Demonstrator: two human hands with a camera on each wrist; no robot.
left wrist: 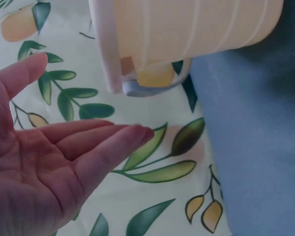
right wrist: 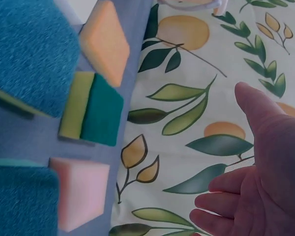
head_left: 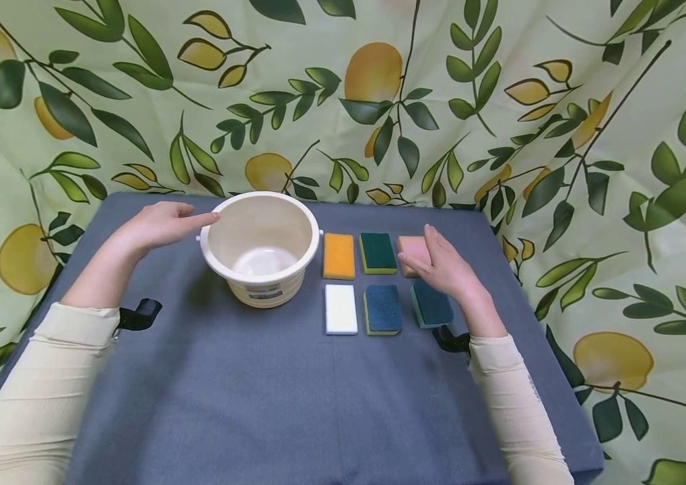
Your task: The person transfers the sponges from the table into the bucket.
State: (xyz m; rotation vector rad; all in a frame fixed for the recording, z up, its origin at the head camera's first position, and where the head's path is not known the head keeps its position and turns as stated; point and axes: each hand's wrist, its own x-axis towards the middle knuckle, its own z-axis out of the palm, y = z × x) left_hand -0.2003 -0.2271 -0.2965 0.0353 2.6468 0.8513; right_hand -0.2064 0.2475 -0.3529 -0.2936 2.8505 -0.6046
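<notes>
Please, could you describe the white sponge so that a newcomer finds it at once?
On the blue table, look just right of the bucket in the head view. The white sponge is leftmost in the nearer row, between an orange sponge behind and your own side; it is the only white sponge.

A pale curtain [head_left: 318,44], printed with orange fruit [head_left: 373,73] and green and yellow leaves [head_left: 488,50], hangs behind the table [head_left: 246,404] and along both its sides, wrinkled in places. The table's surface is plain blue-grey. Light is diffuse, casting soft-edged shadows [head_left: 202,288] there.
</notes>
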